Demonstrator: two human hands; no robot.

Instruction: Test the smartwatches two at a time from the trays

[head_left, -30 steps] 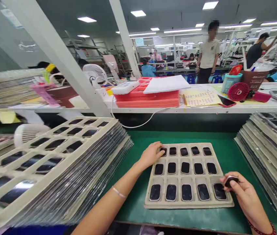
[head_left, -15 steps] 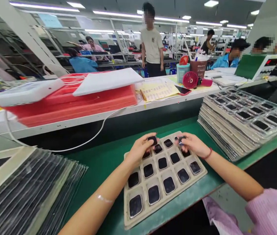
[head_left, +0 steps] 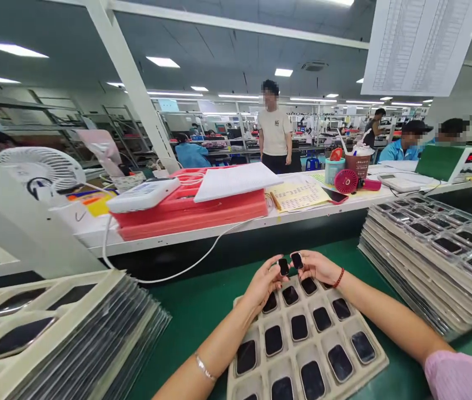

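My left hand is closed on a small black rounded-square smartwatch body, pinched between thumb and fingers. In my right hand a second smartwatch body is held upright, dark face showing. The two pieces are close together, side by side, above the far edge of a beige tray. Rows of similar dark pieces with shiny rims, such as this smartwatch body, lie in the tray's pockets. My hands hide part of the far row.
Stacked trays stand at the right and another tray stack at the left, on a green mat. A shelf ahead bears red foam, a pink handheld fan, a phone and a white cable. Beyond it stands a person.
The camera view has tilted up and turned left. My hands have come together, bringing the two smartwatch bodies side by side; both pieces now face the camera more.
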